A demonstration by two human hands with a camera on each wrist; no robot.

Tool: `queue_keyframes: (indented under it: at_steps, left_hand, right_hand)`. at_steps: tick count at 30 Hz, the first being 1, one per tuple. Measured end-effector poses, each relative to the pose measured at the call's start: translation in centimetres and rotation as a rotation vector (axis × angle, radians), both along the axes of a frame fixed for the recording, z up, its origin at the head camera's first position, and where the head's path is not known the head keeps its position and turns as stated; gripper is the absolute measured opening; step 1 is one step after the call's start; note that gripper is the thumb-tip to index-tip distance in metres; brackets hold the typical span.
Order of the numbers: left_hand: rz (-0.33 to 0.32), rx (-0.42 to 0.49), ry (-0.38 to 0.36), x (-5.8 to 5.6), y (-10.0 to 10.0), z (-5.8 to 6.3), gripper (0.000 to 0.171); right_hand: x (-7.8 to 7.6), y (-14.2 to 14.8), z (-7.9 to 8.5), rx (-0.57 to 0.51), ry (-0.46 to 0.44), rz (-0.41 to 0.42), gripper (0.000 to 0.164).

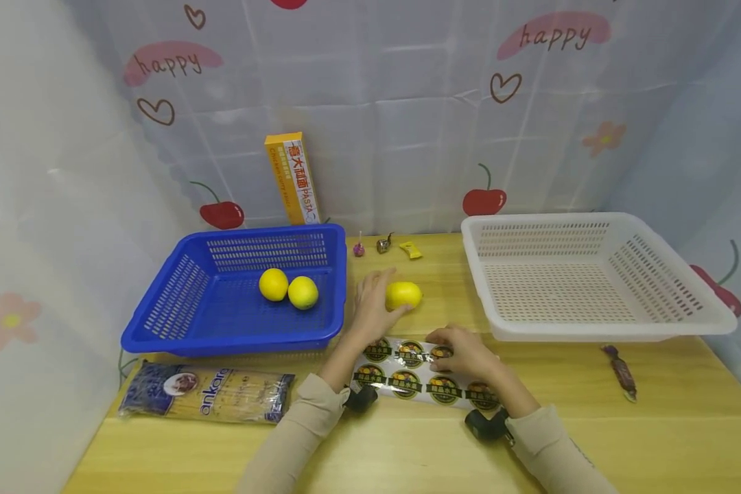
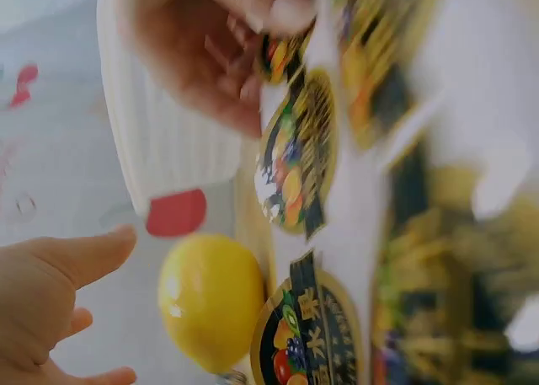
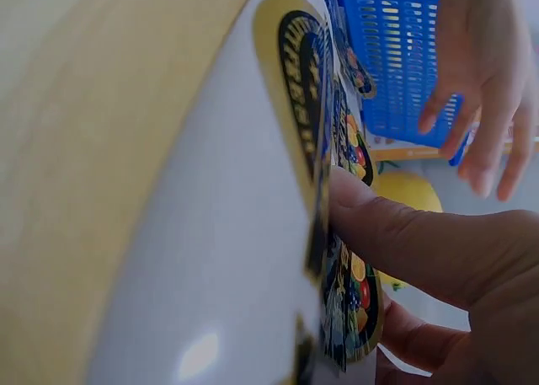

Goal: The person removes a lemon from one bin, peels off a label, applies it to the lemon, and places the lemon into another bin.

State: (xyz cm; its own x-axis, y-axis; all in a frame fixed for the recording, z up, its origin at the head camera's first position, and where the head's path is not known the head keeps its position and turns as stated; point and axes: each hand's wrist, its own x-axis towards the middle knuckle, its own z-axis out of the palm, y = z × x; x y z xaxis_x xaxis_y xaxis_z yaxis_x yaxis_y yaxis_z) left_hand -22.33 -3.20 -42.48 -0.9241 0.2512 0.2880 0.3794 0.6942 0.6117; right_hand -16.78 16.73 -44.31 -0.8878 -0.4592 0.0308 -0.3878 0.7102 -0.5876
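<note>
My left hand [image 1: 370, 309] is beside a yellow lemon [image 1: 404, 296], its thumb and fingers spread. In the left wrist view a gap separates the thumb from the lemon [image 2: 210, 301]. A white sheet of round fruit stickers [image 1: 405, 384] lies on the table in front of me. My right hand [image 1: 466, 353] holds the sheet at its far right edge. The right wrist view has the thumb [image 3: 396, 233] on the stickers and the other fingers curled by the edge; their tips are partly hidden.
A blue basket [image 1: 234, 343] at left holds two yellow lemons [image 1: 288, 288]. At right stands a white basket [image 1: 599, 329]. A pasta pack [image 1: 206, 392] lies front left, a pasta box [image 1: 293, 178] stands behind. Small candies [image 1: 383, 244] lie at the back, a wrapped candy [image 1: 620, 374] at right.
</note>
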Motion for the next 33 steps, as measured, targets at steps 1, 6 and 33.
queue_keyframes:
  at_steps: [1,6,33]
  left_hand:
    - [-0.009,0.002,0.043,0.7,-0.1,0.1,0.067]
    - [-0.100,-0.048,0.122,3.8,-1.0,0.7,0.049]
    - [-0.173,0.173,-0.045,6.1,-4.5,-1.6,0.024]
  right_hand:
    - [0.0,0.0,0.0,0.002,0.001,0.001,0.040]
    - [0.0,-0.1,0.2,-0.001,0.043,0.023,0.028]
    - [0.0,-2.3,2.8,-0.120,0.092,0.093,0.018]
